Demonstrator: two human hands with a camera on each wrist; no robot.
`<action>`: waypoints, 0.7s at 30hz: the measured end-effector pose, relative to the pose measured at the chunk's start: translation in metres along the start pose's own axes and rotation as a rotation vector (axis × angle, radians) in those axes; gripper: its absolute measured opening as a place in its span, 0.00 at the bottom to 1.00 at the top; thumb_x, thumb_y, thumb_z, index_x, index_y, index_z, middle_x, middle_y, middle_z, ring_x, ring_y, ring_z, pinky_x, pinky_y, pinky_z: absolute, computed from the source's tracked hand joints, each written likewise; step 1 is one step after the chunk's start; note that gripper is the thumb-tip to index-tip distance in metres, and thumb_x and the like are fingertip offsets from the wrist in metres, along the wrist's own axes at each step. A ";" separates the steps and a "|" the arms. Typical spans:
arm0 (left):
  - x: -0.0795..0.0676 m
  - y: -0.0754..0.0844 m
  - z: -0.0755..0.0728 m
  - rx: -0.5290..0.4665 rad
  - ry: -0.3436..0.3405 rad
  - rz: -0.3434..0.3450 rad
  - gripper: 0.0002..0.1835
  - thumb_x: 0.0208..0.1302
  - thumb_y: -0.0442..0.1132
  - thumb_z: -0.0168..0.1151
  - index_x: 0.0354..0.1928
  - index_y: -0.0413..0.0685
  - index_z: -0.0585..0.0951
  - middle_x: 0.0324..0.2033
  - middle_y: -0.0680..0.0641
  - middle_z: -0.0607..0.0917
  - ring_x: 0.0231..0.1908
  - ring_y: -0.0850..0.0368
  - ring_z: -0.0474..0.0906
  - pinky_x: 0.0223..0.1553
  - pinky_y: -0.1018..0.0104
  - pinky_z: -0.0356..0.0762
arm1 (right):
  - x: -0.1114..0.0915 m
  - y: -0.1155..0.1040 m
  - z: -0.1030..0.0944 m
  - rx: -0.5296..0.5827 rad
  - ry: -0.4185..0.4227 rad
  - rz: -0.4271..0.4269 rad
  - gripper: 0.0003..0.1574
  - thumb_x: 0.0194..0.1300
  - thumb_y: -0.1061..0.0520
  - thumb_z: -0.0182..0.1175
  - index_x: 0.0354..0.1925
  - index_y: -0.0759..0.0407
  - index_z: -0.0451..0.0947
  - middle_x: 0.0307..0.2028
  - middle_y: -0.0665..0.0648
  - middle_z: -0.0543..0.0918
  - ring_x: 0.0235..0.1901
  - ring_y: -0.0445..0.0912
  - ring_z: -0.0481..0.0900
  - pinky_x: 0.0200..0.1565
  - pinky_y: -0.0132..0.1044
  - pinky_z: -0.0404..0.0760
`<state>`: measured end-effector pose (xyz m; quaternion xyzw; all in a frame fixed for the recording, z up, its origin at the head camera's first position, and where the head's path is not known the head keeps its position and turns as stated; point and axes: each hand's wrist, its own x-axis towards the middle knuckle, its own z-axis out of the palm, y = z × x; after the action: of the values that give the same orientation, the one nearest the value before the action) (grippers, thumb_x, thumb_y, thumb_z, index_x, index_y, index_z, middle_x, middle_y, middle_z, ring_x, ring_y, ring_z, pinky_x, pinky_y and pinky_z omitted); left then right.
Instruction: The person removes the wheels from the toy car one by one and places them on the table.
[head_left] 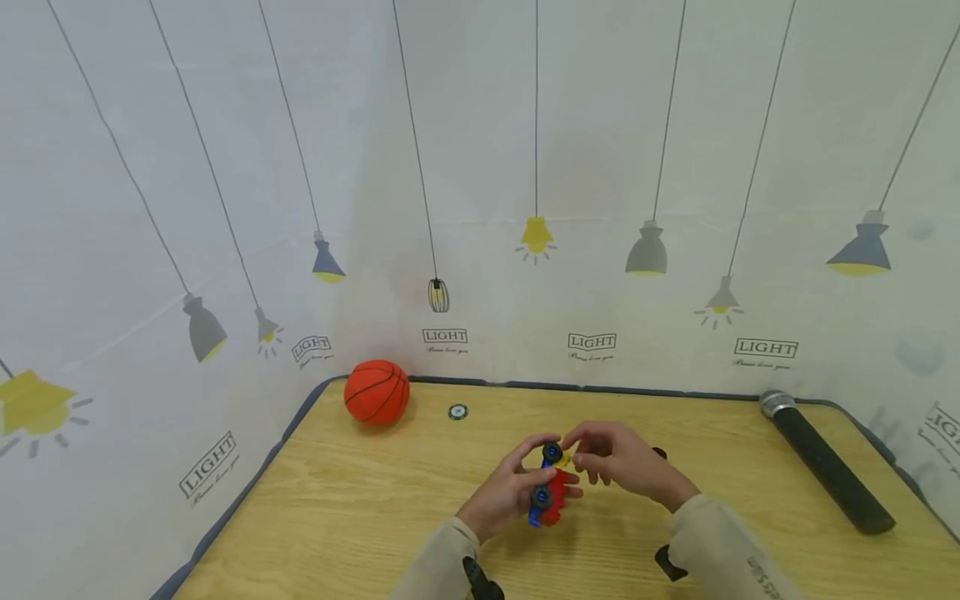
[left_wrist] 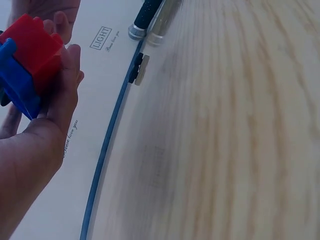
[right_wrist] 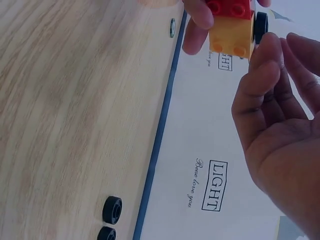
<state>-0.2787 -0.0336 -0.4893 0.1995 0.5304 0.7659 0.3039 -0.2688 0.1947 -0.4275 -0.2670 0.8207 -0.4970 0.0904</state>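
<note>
Setting: white wall sheeting (head_left: 480, 125) printed with hanging lamps and the word LIGHT, enclosing a pale wood-grain tabletop (head_left: 337, 500) with dark edging. Far left corner, a red-orange ball with black seams (head_left: 377, 392); to its right, a small round dark-rimmed chip (head_left: 457, 412); well off to the right, a black microphone with a silver mesh head (head_left: 832, 467), lying slantwise. Work in hand looks like fitting wheels to a toy vehicle of red, blue and yellow plastic blocks (head_left: 556, 493). Two black wheels with blue hubs (head_left: 541, 497) sit on its visible side; two loose black wheels (right_wrist: 112, 210) rest on the tabletop. My reading: next move calls for checking the wheel by the yellow end is seated, then turning the vehicle for the loose pair; its other side is hidden, so this is tentative. Vehicle is raised off the tabletop within the left hand (head_left: 512, 493), that grip closed about its body, thumb between the mounted wheels, fingers behind. Right hand (head_left: 626, 458) is at the yellow end, fingers bent, tips near the upper wheel; whether this grip pinches or merely touches, cannot tell.
</note>
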 end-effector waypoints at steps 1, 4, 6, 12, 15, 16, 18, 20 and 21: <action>0.000 0.000 0.000 -0.001 -0.002 -0.002 0.27 0.76 0.39 0.52 0.73 0.59 0.63 0.61 0.40 0.82 0.56 0.48 0.85 0.60 0.48 0.79 | 0.000 -0.001 0.001 -0.004 -0.003 -0.006 0.12 0.72 0.60 0.57 0.52 0.61 0.80 0.31 0.62 0.83 0.22 0.42 0.77 0.24 0.39 0.79; 0.000 -0.001 0.001 -0.011 -0.010 -0.010 0.27 0.76 0.40 0.54 0.73 0.60 0.63 0.60 0.42 0.83 0.56 0.48 0.85 0.60 0.48 0.79 | 0.001 -0.004 0.004 -0.019 -0.015 -0.020 0.14 0.72 0.61 0.57 0.53 0.61 0.80 0.30 0.66 0.82 0.21 0.40 0.75 0.24 0.39 0.79; 0.000 -0.002 0.001 -0.008 -0.014 -0.017 0.29 0.75 0.40 0.55 0.74 0.59 0.62 0.60 0.41 0.83 0.56 0.48 0.85 0.60 0.48 0.79 | 0.002 -0.006 0.004 -0.032 -0.023 -0.025 0.15 0.72 0.60 0.57 0.55 0.61 0.79 0.28 0.65 0.81 0.19 0.40 0.74 0.23 0.39 0.78; 0.001 -0.002 0.001 0.010 -0.088 -0.070 0.32 0.77 0.41 0.52 0.78 0.57 0.57 0.66 0.32 0.75 0.54 0.52 0.86 0.61 0.52 0.79 | 0.005 -0.009 0.001 -0.032 -0.116 0.015 0.19 0.73 0.59 0.57 0.59 0.60 0.78 0.17 0.53 0.75 0.11 0.36 0.66 0.16 0.32 0.72; 0.001 -0.002 -0.001 0.018 -0.158 -0.107 0.31 0.77 0.44 0.52 0.78 0.57 0.58 0.68 0.29 0.71 0.52 0.55 0.87 0.61 0.55 0.77 | 0.004 -0.008 -0.001 -0.006 -0.195 0.075 0.18 0.73 0.58 0.57 0.59 0.57 0.80 0.15 0.51 0.74 0.08 0.36 0.64 0.15 0.29 0.69; 0.000 -0.002 -0.001 0.021 -0.181 -0.113 0.31 0.77 0.45 0.52 0.78 0.57 0.58 0.67 0.29 0.72 0.51 0.56 0.87 0.62 0.55 0.77 | 0.003 -0.007 -0.001 0.004 -0.219 0.091 0.17 0.73 0.58 0.57 0.58 0.56 0.80 0.15 0.51 0.75 0.08 0.36 0.63 0.15 0.29 0.69; -0.001 -0.002 -0.002 0.017 -0.226 -0.133 0.32 0.76 0.47 0.53 0.78 0.56 0.59 0.67 0.32 0.74 0.50 0.57 0.87 0.63 0.56 0.76 | 0.000 -0.005 -0.001 0.046 -0.254 0.121 0.16 0.73 0.57 0.57 0.56 0.55 0.81 0.15 0.53 0.76 0.07 0.36 0.64 0.15 0.29 0.70; -0.001 -0.003 -0.002 0.010 -0.258 -0.146 0.31 0.76 0.49 0.52 0.78 0.57 0.59 0.66 0.36 0.77 0.50 0.57 0.87 0.65 0.55 0.75 | -0.001 -0.003 -0.001 0.082 -0.271 0.138 0.14 0.73 0.57 0.57 0.54 0.54 0.81 0.17 0.55 0.77 0.07 0.36 0.64 0.15 0.29 0.70; -0.001 -0.003 -0.003 0.005 -0.268 -0.152 0.31 0.77 0.49 0.51 0.77 0.57 0.60 0.65 0.37 0.78 0.50 0.57 0.87 0.66 0.55 0.75 | -0.002 -0.002 -0.001 0.093 -0.271 0.144 0.13 0.73 0.57 0.57 0.53 0.54 0.82 0.17 0.55 0.77 0.08 0.36 0.64 0.15 0.29 0.70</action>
<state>-0.2785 -0.0353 -0.4933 0.2600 0.5003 0.7060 0.4286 -0.2667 0.1959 -0.4249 -0.2678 0.7941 -0.4860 0.2480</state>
